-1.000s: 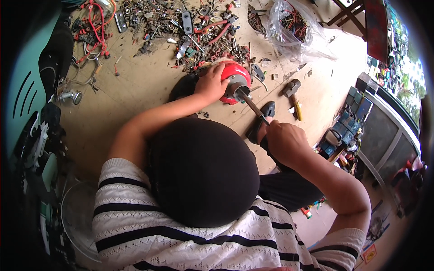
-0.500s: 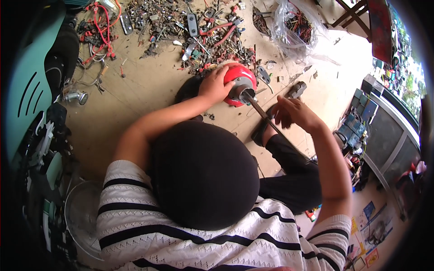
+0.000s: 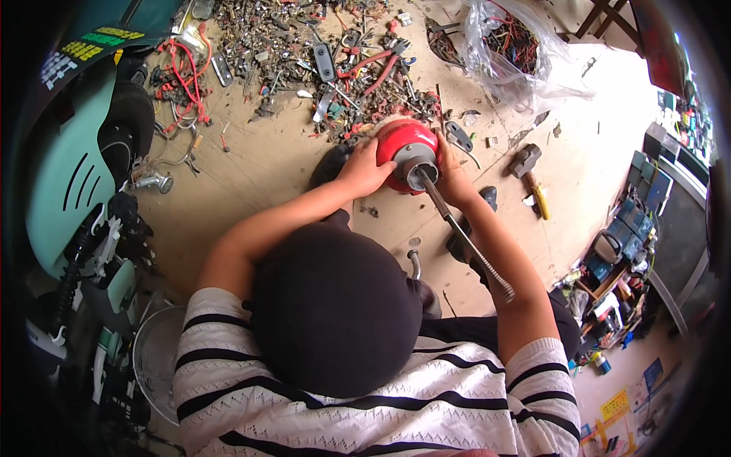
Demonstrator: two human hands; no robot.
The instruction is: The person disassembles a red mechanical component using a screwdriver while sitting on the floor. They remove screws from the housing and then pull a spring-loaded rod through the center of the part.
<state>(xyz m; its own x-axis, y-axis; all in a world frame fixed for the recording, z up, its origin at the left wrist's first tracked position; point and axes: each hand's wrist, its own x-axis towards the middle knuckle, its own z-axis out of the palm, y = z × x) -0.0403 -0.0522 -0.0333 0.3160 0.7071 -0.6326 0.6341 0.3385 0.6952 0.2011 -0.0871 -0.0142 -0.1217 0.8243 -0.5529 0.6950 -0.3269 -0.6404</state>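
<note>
I see a red round housing [image 3: 400, 134] with a grey metal collar [image 3: 419, 154] facing up toward me. My left hand [image 3: 364, 169] is closed on the housing's left side, thumb beside the collar. My right hand [image 3: 454, 179] grips the right side, its fingertips partly hidden. A metal rod [image 3: 442, 202] sticks out of the collar toward the lower right, over my right forearm, and has a coiled or ridged far end [image 3: 495, 274]. Something black [image 3: 329, 164] lies behind my left hand. A bent chrome piece [image 3: 415, 260] lies lower down, beside my black headwear [image 3: 331, 312].
Scattered hardware [image 3: 274, 68], pliers [image 3: 373, 65] and a bag of wires [image 3: 514, 53] lie beyond the housing. A hammer [image 3: 525, 161] is at right, near crowded boxes [image 3: 624, 236]. Red cables [image 3: 186, 84] and a pale green scooter [image 3: 72, 206] are at left.
My right hand has let go of the rod and moved up onto the housing's right side, leaving the rod protruding. The view has shifted slightly, and the bent chrome piece now shows.
</note>
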